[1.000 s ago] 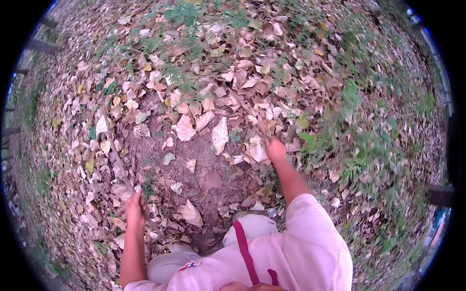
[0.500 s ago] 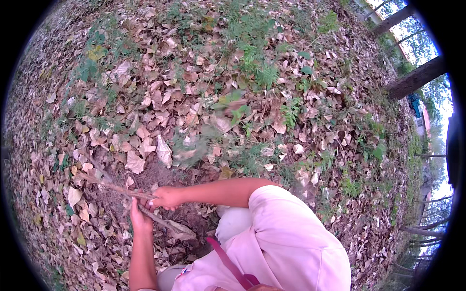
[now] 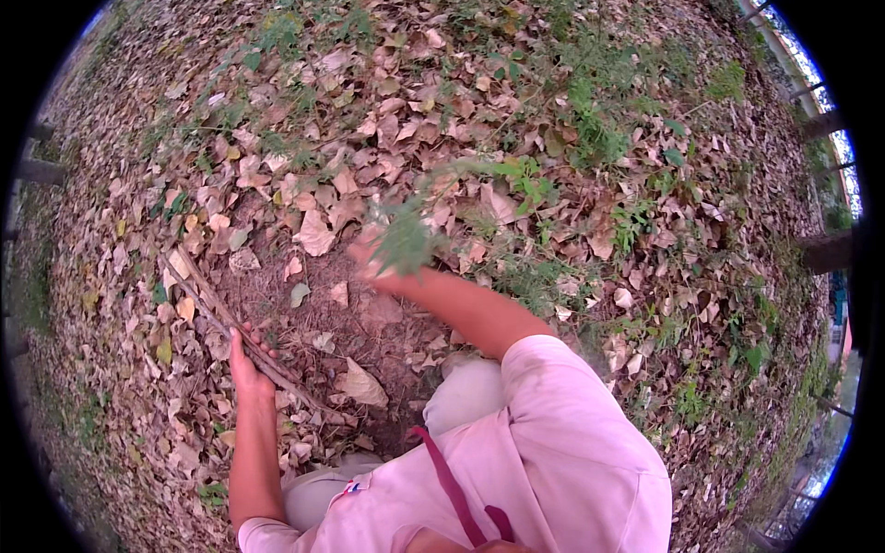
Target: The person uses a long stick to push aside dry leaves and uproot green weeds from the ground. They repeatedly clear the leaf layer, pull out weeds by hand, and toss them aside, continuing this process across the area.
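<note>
My left hand [image 3: 251, 358] is closed around a small bundle of thin brown sticks [image 3: 297, 391], held slantwise low over the ground. The sticks reach past the fingers on both sides. My right hand [image 3: 371, 255] is stretched forward over the leaf litter, beside a feathery green plant [image 3: 406, 240]. Its fingers are blurred and partly covered by the plant, so their grip cannot be made out. Between the two hands lies a patch of bare reddish soil [image 3: 295, 318]. A large curled dry leaf [image 3: 362, 383] rests close to the sticks' near end.
Dry brown leaves [image 3: 315, 234] cover the ground all round. Low green weeds [image 3: 590, 120] grow ahead and to the right. A tree trunk [image 3: 827, 251] stands at the right edge, with darker trunks [image 3: 39, 171] at the far left. My bent knee [image 3: 464, 396] is close by.
My right hand has left the sticks and moved forward and right to the green plant. The left hand still holds the sticks, now a little further left. The view has turned slightly.
</note>
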{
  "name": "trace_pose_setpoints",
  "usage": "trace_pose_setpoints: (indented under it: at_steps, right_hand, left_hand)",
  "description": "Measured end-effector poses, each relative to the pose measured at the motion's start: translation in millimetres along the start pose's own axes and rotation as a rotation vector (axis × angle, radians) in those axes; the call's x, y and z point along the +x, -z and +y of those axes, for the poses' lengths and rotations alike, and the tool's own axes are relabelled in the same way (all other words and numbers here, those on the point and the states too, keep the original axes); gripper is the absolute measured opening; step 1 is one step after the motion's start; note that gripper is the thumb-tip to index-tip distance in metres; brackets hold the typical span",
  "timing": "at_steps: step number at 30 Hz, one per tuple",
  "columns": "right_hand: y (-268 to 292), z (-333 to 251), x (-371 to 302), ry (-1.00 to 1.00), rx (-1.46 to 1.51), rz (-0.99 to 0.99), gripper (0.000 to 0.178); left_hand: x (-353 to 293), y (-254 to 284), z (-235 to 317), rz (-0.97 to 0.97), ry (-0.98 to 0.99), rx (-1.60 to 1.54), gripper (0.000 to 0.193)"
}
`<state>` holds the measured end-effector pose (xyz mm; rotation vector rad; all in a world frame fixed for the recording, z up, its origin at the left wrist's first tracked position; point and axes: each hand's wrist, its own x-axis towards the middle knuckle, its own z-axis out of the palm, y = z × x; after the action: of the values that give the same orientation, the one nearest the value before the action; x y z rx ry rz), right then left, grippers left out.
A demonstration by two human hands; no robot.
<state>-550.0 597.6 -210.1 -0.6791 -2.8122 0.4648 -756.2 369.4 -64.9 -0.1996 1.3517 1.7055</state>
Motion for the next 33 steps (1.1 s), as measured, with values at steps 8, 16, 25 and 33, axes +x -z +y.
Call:
trace_pose_setpoints:
  at_steps: [8,16,25,33]
  right_hand:
    - [66.9,61.2,-84.7,-0.595,-0.105,-0.415,0.029]
    - [77.0,-13.9,-190.5,-0.707,0.648,-0.161,0.033]
    - [177.6,27.7,-75.2,-0.459,0.131,0.297,0.022]
    - [128.5,111.5,-6.7,-0.340,-0.409,-0.100,0.024]
  left_hand:
    - [-11.8,24.8,3.1,0.124,-0.028,0.099,0.029]
    - [-6.0,-4.9,-7.8,0.030,0.022,0.144,0.028]
    - [2.0,-27.7,-24.7,-0.005,0.061,0.175,0.027]
    - [-15.7,-21.1,-19.8,0.019,0.038,0.245,0.027]
